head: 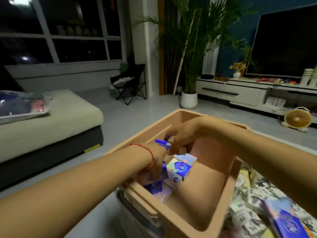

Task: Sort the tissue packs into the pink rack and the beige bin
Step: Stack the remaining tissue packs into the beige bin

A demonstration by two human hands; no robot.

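A large pink rack [221, 208], open at the top like a deep tub, fills the lower middle of the view, and both forearms reach into it from the near side. Off to the left of the hands is a pale sofa [56, 124] with a clear bag [22, 104] on it. Far beyond the right hand, a dark television [284, 43] hangs over a low white cabinet [229, 91]. A tall potted palm [190, 54] rises straight beyond both hands. A small round fan [297, 118] sits on the floor well past the right forearm.

The right hand [183, 137] hovers over the rack's far end, fingers curled, pinching a blue tissue pack [163, 143] by its edge, above the rack's contents. The left hand [154, 162], with a red string at the wrist, dips lower, just under the right hand. Its fingers curl down against an upright blue pack [165, 171], though blur hides whether they truly close on it.

A cluster of packs [180, 167] lies on the rack's floor, directly below and touching distance from both hands. Under the right forearm, outside the rack, one more blue pack [288, 222] lies on a printed cloth [247, 200].
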